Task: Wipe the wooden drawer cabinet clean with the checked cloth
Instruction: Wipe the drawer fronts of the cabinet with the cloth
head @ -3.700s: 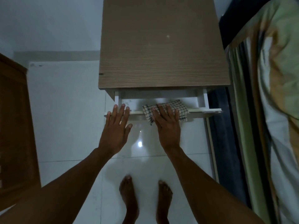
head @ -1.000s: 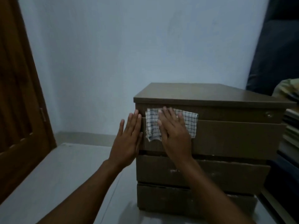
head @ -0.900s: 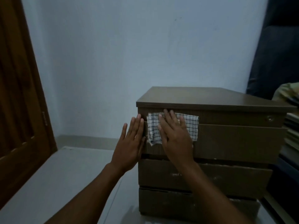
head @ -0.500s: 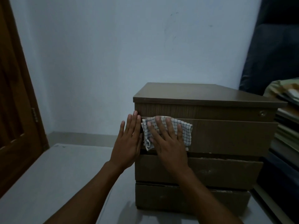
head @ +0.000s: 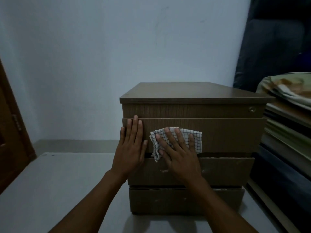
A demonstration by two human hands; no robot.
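The brown wooden drawer cabinet (head: 218, 137) has shut drawers. The crumpled checked cloth (head: 195, 140) lies flat against it under the right hand (head: 180, 157).

Both your forearms reach forward, your left hand (head: 130, 148) flat with fingers together, your right hand (head: 179, 156) flat with fingers spread.

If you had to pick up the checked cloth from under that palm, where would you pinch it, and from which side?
Probably the bunched corner of the white checked cloth hanging loose below the right hand, pinched from the left. It droops free over the drawer gap of the brown wooden drawer cabinet; the rest is pressed flat.
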